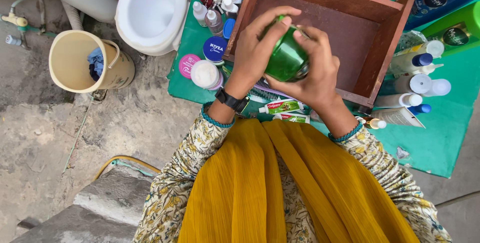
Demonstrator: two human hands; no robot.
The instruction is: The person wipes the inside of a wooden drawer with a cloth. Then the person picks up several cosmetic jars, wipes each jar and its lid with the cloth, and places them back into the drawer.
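A glossy green round-bodied bottle point(286, 60) is held over the near edge of an open dark-brown wooden box point(320, 28) — the left hand point(257, 48) is wrapped over its top, fingers pressed to it, while the right hand point(317, 70) is cupped around its side and base. A firm lower grip would likely keep it steady. Room is tight: white-capped bottles point(415, 80) crowd the right of the box and toothpaste tubes point(282, 107) lie just below — open space is left only inside the box.
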